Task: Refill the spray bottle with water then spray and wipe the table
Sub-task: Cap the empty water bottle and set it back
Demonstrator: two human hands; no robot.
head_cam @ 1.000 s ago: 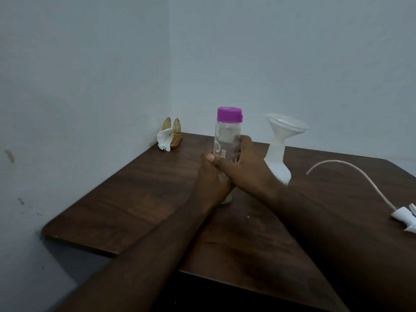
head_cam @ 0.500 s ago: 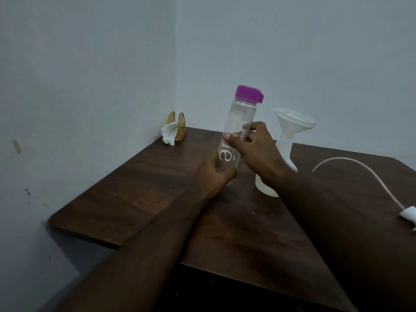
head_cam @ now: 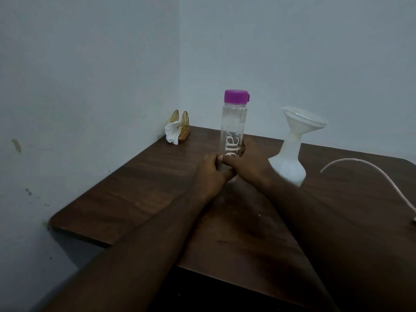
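Observation:
A clear water bottle [head_cam: 234, 122] with a purple cap [head_cam: 236, 96] stands upright on the dark wooden table [head_cam: 139, 188]. My left hand [head_cam: 210, 171] grips its base from the left. My right hand [head_cam: 249, 163] wraps round its lower body from the right. Just to the right stands a white spray bottle body [head_cam: 289, 163] with a white funnel [head_cam: 302, 119] set in its neck. A white tissue [head_cam: 172, 132] hangs from a gold holder [head_cam: 182, 124] in the back left corner.
Walls close the table at the left and back. A white tube [head_cam: 369, 167] curves over the right side of the table to a white part [head_cam: 413, 221] at the frame's edge. The table's front left edge is near my left forearm.
The bottle was lifted and tilted right half a second ago; it now stands upright again on the table, with both hands lower on it.

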